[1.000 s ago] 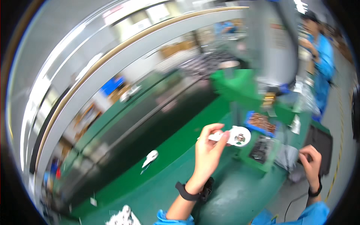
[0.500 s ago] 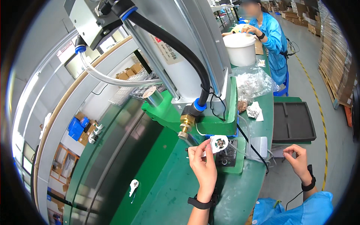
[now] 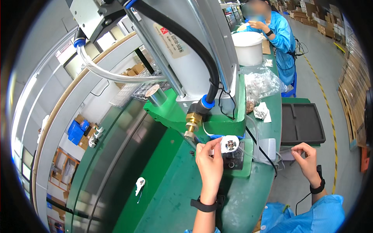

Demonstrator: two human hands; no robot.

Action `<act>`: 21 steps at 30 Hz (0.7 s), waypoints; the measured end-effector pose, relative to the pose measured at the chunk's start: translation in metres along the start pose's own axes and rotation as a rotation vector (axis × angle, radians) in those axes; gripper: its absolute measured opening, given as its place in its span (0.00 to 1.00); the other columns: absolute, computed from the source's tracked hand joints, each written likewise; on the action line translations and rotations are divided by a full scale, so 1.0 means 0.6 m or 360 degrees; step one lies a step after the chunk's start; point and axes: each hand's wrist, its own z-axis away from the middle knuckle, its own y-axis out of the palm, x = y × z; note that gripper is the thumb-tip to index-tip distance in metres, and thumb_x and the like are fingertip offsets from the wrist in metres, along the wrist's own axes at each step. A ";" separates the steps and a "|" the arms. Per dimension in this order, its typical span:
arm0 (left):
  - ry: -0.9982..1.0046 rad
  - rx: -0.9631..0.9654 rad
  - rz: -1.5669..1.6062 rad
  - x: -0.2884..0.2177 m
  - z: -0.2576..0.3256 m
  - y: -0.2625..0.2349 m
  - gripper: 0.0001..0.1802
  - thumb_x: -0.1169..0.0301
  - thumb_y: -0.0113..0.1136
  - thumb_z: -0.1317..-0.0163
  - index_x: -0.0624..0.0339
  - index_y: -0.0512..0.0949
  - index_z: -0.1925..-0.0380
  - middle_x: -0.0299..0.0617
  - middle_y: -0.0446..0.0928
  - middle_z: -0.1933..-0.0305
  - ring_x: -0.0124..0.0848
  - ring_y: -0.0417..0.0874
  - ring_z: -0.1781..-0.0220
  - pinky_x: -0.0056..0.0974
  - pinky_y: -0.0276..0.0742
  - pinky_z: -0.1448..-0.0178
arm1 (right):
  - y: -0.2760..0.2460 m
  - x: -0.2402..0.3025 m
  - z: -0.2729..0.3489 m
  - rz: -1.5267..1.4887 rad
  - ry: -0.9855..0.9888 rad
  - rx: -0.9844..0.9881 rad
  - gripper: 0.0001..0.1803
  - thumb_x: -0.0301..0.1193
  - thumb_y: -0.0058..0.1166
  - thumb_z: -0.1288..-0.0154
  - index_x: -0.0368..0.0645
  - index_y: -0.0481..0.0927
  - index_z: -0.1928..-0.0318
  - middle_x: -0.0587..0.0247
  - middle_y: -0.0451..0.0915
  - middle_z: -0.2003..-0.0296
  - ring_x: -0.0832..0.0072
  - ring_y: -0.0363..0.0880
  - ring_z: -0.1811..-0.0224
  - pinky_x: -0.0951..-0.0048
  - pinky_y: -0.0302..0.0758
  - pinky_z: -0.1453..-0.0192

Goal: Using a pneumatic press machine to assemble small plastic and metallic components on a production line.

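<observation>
My left hand [image 3: 210, 165] pinches a small white plastic housing [image 3: 229, 144] between thumb and fingers. The part has a round face with a metal-coloured centre and dark openings around it. It is held up in front of the control box [image 3: 234, 160] of a press. My right hand [image 3: 307, 161] is off the bench edge to the right, its thumb and fingertips drawn together; whatever they may hold is too small to make out. A similar white part [image 3: 140, 185] with a thin dark tail lies on the green belt [image 3: 153, 176] to the left.
Above my left hand stands a grey pneumatic press [image 3: 194, 58] on a green base, with a brass fitting [image 3: 190, 126] and hoses. Beyond are crumpled tissue [image 3: 262, 112], a clear plastic bag [image 3: 264, 84] and a white bucket [image 3: 248, 48]. A black tray [image 3: 303, 123] sits right; a co-worker [image 3: 281, 42] in blue sits behind.
The white housing in my left hand has turned slightly and its round face has risen a little. My right hand has shifted slightly left. The co-worker's hand has lifted from the bucket.
</observation>
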 end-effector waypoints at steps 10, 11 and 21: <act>-0.0017 -0.0159 -0.0010 0.000 0.029 0.006 0.10 0.68 0.46 0.38 0.65 0.71 0.66 0.47 0.70 0.73 0.36 0.72 0.71 0.37 0.66 0.67 | 0.124 0.020 -0.098 -0.0727 -0.0007 0.0071 0.04 0.21 0.52 0.45 0.35 0.75 0.67 0.68 0.76 0.72 0.85 0.71 0.69 0.83 0.67 0.63; -0.0015 -0.0155 -0.0003 -0.005 0.030 0.002 0.10 0.68 0.46 0.38 0.65 0.71 0.66 0.47 0.70 0.73 0.36 0.72 0.71 0.37 0.66 0.67 | 0.147 0.001 -0.108 -0.0902 0.0065 0.0105 0.05 0.21 0.52 0.44 0.35 0.75 0.65 0.68 0.76 0.70 0.85 0.72 0.67 0.83 0.68 0.61; -0.0362 0.0202 0.0211 -0.022 0.037 -0.033 0.11 0.68 0.40 0.35 0.65 0.69 0.65 0.47 0.72 0.78 0.33 0.72 0.77 0.35 0.67 0.69 | 0.191 -0.033 -0.101 -0.0319 -0.0075 0.0204 0.05 0.22 0.55 0.48 0.34 0.76 0.69 0.63 0.75 0.76 0.83 0.70 0.76 0.81 0.67 0.71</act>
